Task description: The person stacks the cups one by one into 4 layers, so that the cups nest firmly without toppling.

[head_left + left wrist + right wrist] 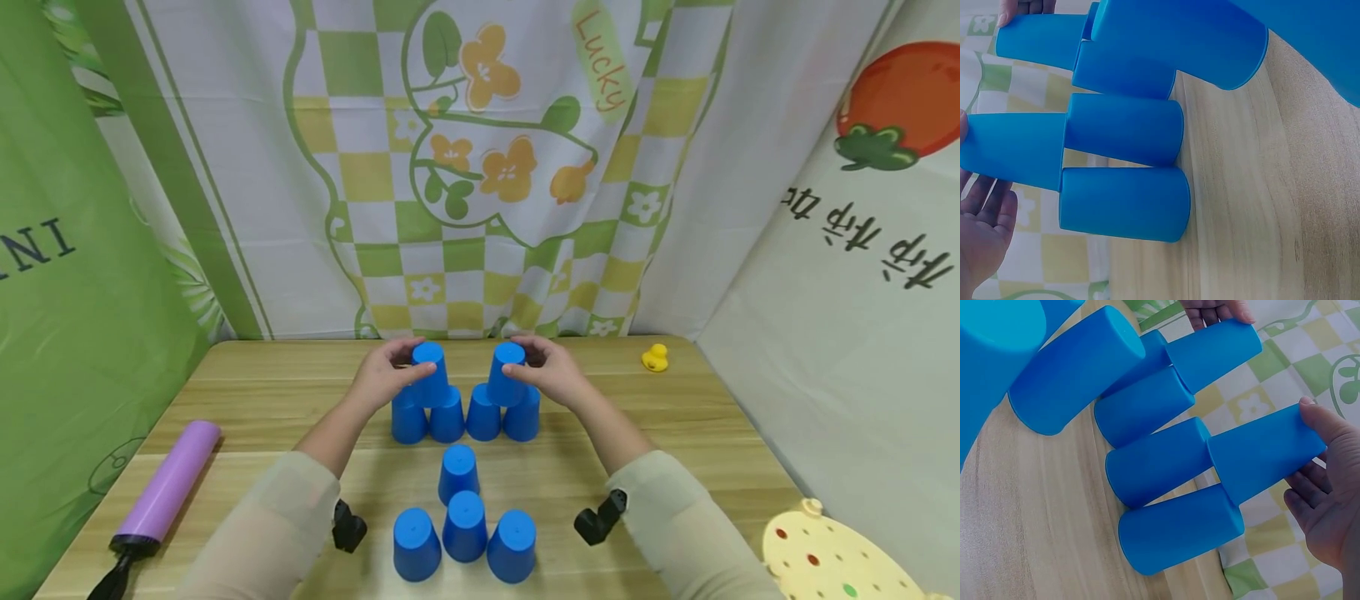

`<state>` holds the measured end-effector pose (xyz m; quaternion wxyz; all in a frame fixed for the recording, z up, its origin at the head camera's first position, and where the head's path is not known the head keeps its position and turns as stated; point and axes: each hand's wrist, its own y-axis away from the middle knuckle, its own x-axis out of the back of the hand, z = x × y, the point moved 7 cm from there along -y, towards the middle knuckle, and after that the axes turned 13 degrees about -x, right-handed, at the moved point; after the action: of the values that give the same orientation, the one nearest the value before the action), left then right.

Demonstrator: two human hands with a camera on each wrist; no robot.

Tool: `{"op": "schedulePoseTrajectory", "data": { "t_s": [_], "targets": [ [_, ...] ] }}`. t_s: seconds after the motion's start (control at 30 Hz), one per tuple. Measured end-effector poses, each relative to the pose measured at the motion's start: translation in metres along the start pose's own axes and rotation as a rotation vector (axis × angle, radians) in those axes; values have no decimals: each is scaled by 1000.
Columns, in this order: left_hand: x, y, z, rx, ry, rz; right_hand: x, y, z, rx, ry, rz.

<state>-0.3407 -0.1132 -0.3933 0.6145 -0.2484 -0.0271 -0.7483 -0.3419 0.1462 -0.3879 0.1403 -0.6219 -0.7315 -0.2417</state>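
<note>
Two blue cups sit upside down on top of a back row of several inverted blue cups (483, 414). My left hand (384, 375) pinches the upper left cup (430, 375) between thumb and fingers. The upper right cup (507, 375) is pinched the same way by my right hand (551, 371). In the right wrist view, that right upper cup (1266, 453) rests across the two lower cups beneath it. The left wrist view shows the left upper cup (1013, 147) bridging its own pair. Nearer to me stand more inverted cups (464, 527), not touched by either hand.
A purple hand pump (171, 483) with a black end lies at the left. At the back right sits a small yellow duck (655, 358). A pale yellow, spotted board (832, 554) is at the front right corner. Patterned curtain (480, 167) hangs behind the wooden table (300, 375).
</note>
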Motion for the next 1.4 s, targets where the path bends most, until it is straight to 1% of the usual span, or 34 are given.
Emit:
{"op": "schedulePoseTrajectory", "data": {
  "t_s": [0.2, 0.5, 0.63, 0.73, 0.87, 0.97, 1.03, 1.13, 1.23, 1.3, 1.4],
  "targets": [
    [0, 0, -2, -1, -1, -9, 1, -1, 2, -1, -1, 1],
    [0, 3, -2, -22, -5, -36, -1, 3, 3, 9, 12, -12],
    [5, 5, -1, -51, 10, -37, 2, 5, 3, 34, -21, -19],
    [12, 10, 0, -64, 22, -19, 6, 9, 2, 56, -54, -15],
    [22, 25, -1, -59, 45, 30, 12, 19, 4, 71, -67, 0],
    [29, 42, -3, -67, 71, 67, 14, 29, 9, 86, -63, 15],
    [30, 54, -4, -84, 74, 79, 15, 36, 14, 94, -69, 23],
    [28, 73, -5, -87, 55, 75, 14, 47, 24, 99, -85, 34],
    [21, 90, -7, -71, 31, 41, 11, 59, 33, 90, -102, 45],
    [16, 100, -8, -57, 32, 26, 7, 67, 38, 90, -104, 52],
    [11, 113, -9, -46, 41, 25, -1, 77, 42, 100, -95, 52]
  ]
}}
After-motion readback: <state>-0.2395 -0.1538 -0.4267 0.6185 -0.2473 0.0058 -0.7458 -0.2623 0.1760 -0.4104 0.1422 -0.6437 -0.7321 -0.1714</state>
